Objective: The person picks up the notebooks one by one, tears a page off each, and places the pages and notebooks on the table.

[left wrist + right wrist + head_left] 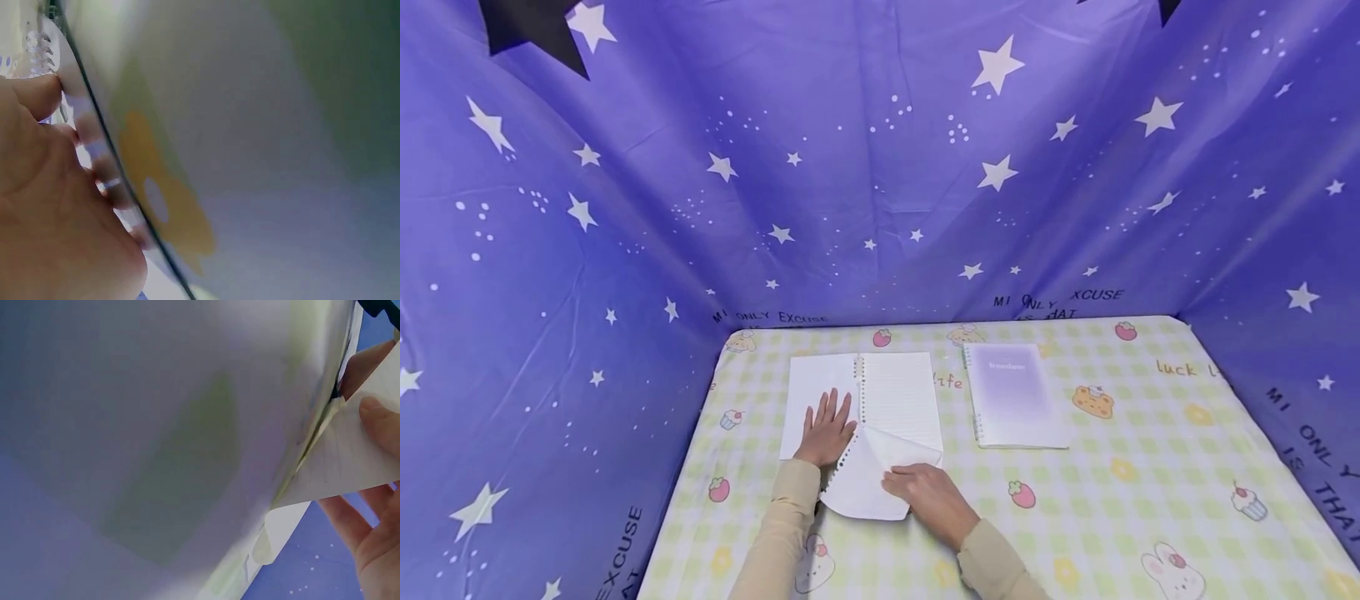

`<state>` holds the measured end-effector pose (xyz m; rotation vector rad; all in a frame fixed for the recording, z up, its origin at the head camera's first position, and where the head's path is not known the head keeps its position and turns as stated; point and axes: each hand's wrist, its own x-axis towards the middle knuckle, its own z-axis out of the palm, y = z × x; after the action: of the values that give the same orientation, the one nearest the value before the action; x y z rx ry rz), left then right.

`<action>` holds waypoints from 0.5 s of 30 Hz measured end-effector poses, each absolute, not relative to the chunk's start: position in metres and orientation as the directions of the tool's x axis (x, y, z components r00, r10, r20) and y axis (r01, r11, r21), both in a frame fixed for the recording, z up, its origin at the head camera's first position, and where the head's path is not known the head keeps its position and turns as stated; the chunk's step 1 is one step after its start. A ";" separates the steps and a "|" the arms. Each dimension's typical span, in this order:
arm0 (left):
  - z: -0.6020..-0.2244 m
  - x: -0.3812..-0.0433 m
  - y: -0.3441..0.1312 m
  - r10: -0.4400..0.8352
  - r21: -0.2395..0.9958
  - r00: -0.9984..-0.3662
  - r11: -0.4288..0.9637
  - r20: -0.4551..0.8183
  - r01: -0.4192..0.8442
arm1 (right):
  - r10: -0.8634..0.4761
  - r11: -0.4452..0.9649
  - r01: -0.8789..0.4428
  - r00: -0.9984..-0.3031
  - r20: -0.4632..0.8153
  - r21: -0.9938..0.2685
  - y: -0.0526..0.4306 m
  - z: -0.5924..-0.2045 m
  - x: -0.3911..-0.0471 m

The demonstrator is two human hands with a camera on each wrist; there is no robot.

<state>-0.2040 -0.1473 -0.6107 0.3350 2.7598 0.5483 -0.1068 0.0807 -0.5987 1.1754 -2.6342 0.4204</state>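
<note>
An open ring-bound notebook [897,385] lies on the table, plain white on its left side and lined on its right. My left hand [827,433] rests with fingers spread on the left side, beside the binding. A loose-leaf sheet [859,483] curls down toward me from the notebook, its punched edge away from the rings along the lower part. My right hand [931,497] pinches this sheet near its right side. In the right wrist view the thumb [382,425] lies on top of the paper, with other fingers beneath. White binding rings [40,50] show beyond the left hand.
A second notebook [1011,396] with a pale purple cover lies closed to the right. The table has a green checked cloth [1120,517] with cartoon prints. Purple star-patterned curtains [865,183] stand behind it and along both sides.
</note>
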 end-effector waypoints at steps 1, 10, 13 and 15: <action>-0.609 -0.203 -0.147 0.282 0.422 -0.925 0.893 -0.256 0.156 | -0.681 0.645 -0.742 -0.666 0.304 -0.182 0.081 -0.599 -0.107; -0.616 -0.206 -0.147 0.248 0.437 -0.928 0.893 -0.278 0.108 | -0.630 0.675 -0.690 -0.723 0.283 -0.259 0.083 -0.595 -0.106; -0.621 -0.207 -0.147 0.240 0.428 -0.931 0.897 -0.273 0.106 | -0.628 0.675 -0.689 -0.724 0.284 -0.263 0.083 -0.597 -0.105; -0.624 -0.208 -0.147 0.238 0.422 -0.935 0.900 -0.263 0.110 | -0.630 0.676 -0.689 -0.724 0.281 -0.261 0.083 -0.598 -0.104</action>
<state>-0.2083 -0.1466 -0.6243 0.2591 2.7550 0.5863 -0.1037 0.0832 -0.5983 1.0793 -2.7203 0.5261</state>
